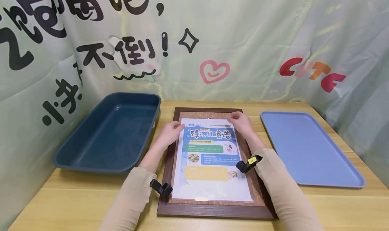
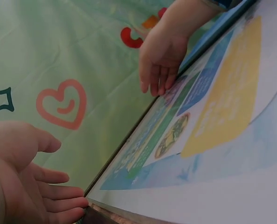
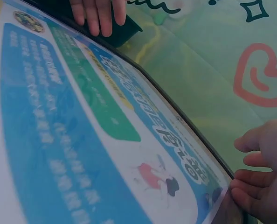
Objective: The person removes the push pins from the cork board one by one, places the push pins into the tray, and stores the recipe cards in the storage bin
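A printed sheet (image 1: 209, 158) with a glossy surface, blue, green and yellow blocks and Chinese text, lies on a cork board (image 1: 258, 194) with a dark wooden frame (image 1: 217, 210). At its top left corner is my left hand (image 1: 171, 133), fingertips right at the edge. My right hand (image 1: 242, 124) is at the top right corner. In the left wrist view, the left hand's fingers (image 2: 59, 191) are extended and the thumb stands apart. The right wrist view shows the right hand (image 3: 264, 168) with loosely bent fingers at the corner, its thumb also apart.
To the left stands a deep dark blue tub (image 1: 112, 133). A shallow light blue tray (image 1: 310, 146) lies on the right. Both share the wooden table (image 1: 76, 200) with the board. A printed curtain (image 1: 249, 42) hangs behind and at both sides.
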The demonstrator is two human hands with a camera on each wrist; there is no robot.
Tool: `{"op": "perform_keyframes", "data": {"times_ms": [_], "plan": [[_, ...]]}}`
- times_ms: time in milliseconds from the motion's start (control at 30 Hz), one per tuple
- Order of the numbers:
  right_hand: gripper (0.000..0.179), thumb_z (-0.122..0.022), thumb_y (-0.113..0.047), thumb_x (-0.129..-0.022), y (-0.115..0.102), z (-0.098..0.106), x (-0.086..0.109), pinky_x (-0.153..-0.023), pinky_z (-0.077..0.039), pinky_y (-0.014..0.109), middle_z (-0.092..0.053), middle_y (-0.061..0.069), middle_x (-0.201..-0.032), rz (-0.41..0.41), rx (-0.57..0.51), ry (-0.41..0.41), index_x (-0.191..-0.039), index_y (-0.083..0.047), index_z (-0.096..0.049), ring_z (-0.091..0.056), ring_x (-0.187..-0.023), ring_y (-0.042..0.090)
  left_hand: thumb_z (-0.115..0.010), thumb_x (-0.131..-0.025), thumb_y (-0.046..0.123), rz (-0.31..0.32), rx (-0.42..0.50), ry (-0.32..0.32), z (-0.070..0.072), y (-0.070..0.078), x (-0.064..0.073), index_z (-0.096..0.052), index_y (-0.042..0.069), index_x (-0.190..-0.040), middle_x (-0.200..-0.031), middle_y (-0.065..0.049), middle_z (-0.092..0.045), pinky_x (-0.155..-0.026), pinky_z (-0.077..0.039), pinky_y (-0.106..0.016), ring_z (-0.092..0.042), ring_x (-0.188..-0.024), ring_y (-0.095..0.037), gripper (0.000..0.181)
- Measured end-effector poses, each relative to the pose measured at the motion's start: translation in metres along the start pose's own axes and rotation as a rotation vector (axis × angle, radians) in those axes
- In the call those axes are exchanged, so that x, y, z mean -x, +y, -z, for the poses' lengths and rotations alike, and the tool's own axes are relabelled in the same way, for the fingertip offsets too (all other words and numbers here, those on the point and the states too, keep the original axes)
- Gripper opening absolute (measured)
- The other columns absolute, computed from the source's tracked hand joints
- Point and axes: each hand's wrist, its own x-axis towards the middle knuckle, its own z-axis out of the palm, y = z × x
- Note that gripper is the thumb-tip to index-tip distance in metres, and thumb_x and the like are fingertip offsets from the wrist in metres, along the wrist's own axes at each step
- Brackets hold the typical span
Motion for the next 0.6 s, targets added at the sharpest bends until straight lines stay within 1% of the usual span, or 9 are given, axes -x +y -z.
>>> {"op": "perform_keyframes", "data": {"times_ms": [67,167,233,367,467,600], "plan": [[0.041,-0.053,-0.022,-0.094,-0.001,-0.001,-0.002,-0.094,-0.04,0.046,-0.05,0.021,-0.126,-0.019,-0.009,-0.01,-0.128,0.0,-0.048,-0.047,-0.114,0.035,-0.05,-0.095,0.029,0.014,0.025,-0.008,0.0,0.001,0.0,-0.045,-0.003,-0.132,-0.133,-0.019,-0.048,-0.098,-0.038,-0.044,-0.045,-0.12,-0.03,0.049],[0.04,-0.053,-0.021,-0.093,-0.005,-0.003,-0.005,-0.095,-0.039,0.047,-0.05,0.02,-0.126,-0.039,-0.014,-0.022,-0.128,-0.002,-0.049,-0.047,-0.113,0.034,-0.049,-0.095,0.029,0.026,0.038,-0.023,0.0,0.002,0.0,-0.044,-0.003,-0.133,-0.134,-0.019,-0.046,-0.099,-0.037,-0.044,-0.044,-0.121,-0.03,0.05],[0.04,-0.054,-0.021,-0.093,-0.008,-0.006,-0.007,-0.094,-0.039,0.046,-0.051,0.019,-0.125,-0.031,-0.003,-0.028,-0.128,-0.002,-0.049,-0.048,-0.112,0.034,-0.049,-0.095,0.03,0.033,0.038,-0.033,0.0,0.003,-0.001,-0.044,-0.004,-0.133,-0.134,-0.019,-0.046,-0.099,-0.037,-0.045,-0.043,-0.122,-0.031,0.051],[0.038,-0.055,-0.019,-0.092,-0.014,-0.016,-0.012,-0.093,-0.04,0.045,-0.053,0.018,-0.123,0.026,0.018,-0.043,-0.126,-0.003,-0.052,-0.05,-0.11,0.032,-0.049,-0.095,0.033,0.055,0.033,-0.065,-0.001,0.009,-0.001,-0.042,-0.004,-0.133,-0.135,-0.02,-0.044,-0.1,-0.035,-0.047,-0.041,-0.123,-0.032,0.054],[0.037,-0.056,-0.018,-0.092,-0.02,-0.025,-0.014,-0.093,-0.041,0.043,-0.055,0.017,-0.121,0.077,0.033,-0.079,-0.126,-0.003,-0.052,-0.051,-0.108,0.031,-0.049,-0.094,0.035,0.074,0.033,-0.085,-0.003,0.011,-0.001,-0.04,-0.003,-0.135,-0.138,-0.02,-0.041,-0.102,-0.032,-0.048,-0.038,-0.126,-0.033,0.057],[0.037,-0.057,-0.018,-0.091,-0.026,-0.037,-0.015,-0.09,-0.043,0.042,-0.057,0.016,-0.116,0.121,0.067,-0.122,-0.125,-0.003,-0.053,-0.053,-0.102,0.029,-0.05,-0.094,0.034,0.084,0.062,-0.084,-0.004,0.011,-0.002,-0.039,-0.004,-0.135,-0.138,-0.021,-0.04,-0.102,-0.031,-0.049,-0.037,-0.127,-0.033,0.057]]}}
